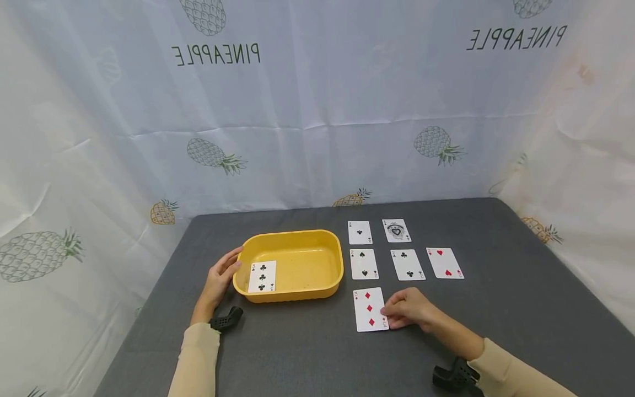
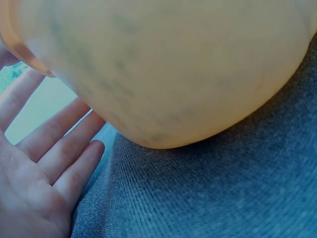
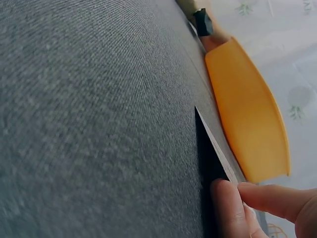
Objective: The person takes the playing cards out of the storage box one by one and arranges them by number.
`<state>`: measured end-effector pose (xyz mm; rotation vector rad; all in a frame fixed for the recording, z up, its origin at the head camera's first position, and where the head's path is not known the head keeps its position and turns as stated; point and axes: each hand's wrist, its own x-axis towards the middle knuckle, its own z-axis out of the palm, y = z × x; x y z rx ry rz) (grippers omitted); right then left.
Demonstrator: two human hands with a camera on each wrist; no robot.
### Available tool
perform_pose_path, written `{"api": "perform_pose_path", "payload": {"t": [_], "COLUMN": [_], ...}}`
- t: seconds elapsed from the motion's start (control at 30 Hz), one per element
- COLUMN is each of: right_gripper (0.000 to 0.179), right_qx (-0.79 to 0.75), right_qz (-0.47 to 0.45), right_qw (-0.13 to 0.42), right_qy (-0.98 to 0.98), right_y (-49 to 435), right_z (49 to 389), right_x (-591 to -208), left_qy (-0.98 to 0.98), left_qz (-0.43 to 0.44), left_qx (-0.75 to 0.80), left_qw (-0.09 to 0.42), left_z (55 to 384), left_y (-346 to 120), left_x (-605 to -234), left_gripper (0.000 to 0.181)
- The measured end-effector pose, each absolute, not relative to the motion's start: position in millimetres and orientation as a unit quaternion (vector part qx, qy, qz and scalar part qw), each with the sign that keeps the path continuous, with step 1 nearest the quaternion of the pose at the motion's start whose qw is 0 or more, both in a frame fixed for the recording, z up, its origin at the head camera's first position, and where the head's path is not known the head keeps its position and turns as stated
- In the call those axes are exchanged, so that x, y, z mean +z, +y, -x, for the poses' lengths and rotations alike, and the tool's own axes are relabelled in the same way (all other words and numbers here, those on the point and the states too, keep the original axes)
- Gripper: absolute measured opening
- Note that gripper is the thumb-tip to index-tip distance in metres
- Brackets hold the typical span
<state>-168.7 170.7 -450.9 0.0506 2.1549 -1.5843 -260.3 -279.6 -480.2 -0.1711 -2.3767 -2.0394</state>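
My right hand pinches the right edge of a three of diamonds between thumb and fingers. In the right wrist view that card shows nearly edge-on, with a dark shadow beside it. On the left, my left hand touches the end of a yellow plastic tub at its rim. The left wrist view shows its fingers mostly straight, some tips against the tub's outer wall. Inside the tub, at its left end, a three of clubs lies face up.
Beyond the held card lie a two of spades, a two of clubs and a two of hearts. Farther back are an ace of clubs and an ace of spades. A pineapple-print curtain hangs behind the grey table.
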Motion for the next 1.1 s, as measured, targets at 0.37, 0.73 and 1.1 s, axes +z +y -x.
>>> {"api": "perform_pose_path", "payload": {"t": [0.37,0.73,1.1], "right_gripper": [0.022,0.03,0.03], "right_qx": [-0.538,-0.577,-0.589], "right_qz": [0.012,0.051,0.067], "right_qw": [0.231,0.267,0.273], "right_qy": [0.81,0.77,0.758], "right_y": [176,156,117], "right_z": [174,190,210], "right_x": [-441,-417,-394], "left_qy": [-0.75,-0.746,-0.746], "left_qz": [0.074,0.076,0.08], "left_qx": [-0.657,-0.662,-0.661], "left_qw": [0.013,0.014,0.014], "left_z": [259,259,259], "left_y": [-282,-283,-280], "left_x": [-480,-481,-481], "left_gripper": [0.052,0.052,0.052]}}
